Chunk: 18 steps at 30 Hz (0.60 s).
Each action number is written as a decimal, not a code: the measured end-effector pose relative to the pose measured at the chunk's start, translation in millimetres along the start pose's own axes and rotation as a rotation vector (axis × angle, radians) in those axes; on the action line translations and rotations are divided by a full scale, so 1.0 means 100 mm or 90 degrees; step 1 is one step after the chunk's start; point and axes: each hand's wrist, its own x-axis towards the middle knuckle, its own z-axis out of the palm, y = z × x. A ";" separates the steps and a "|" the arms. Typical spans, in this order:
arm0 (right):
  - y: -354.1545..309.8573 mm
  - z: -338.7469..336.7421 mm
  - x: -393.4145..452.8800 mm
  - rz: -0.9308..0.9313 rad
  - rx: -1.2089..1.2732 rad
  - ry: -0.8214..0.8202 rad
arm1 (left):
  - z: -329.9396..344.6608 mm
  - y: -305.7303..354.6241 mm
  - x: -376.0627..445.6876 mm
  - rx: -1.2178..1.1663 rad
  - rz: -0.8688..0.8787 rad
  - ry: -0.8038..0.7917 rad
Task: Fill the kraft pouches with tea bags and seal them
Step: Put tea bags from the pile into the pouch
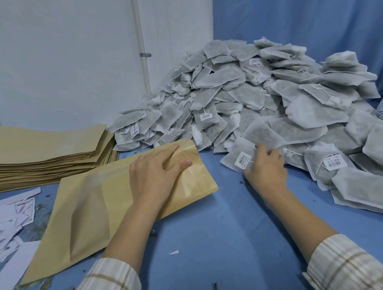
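A kraft pouch (96, 216) lies flat on the blue table, its mouth end toward the heap of tea bags. My left hand (156, 177) rests on that end with fingers spread flat and thumb on the paper. A large pile of grey-white tea bags (261, 96) fills the back right. My right hand (267, 167) is at the pile's front edge, fingers curled round a tea bag (238, 158) with a barcode tag.
A stack of flat kraft pouches (42, 157) sits at the left against the white wall. White paper scraps (8, 221) and tea crumbs litter the near left. Blue curtain hangs behind the pile. Bare blue tabletop (224, 231) lies between my forearms.
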 end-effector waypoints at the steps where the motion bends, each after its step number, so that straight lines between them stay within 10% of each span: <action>1: 0.02 0.04 0.01 -0.020 0.023 0.007 | 0.00 0.00 0.00 -0.001 0.000 -0.005; 8: -0.14 -0.04 -0.09 -0.113 0.474 0.036 | 0.00 -0.05 -0.01 -0.004 0.000 -0.016; 18: -0.46 -0.14 -0.27 -0.438 0.374 -0.147 | 0.04 0.07 -0.06 -0.077 0.083 -0.067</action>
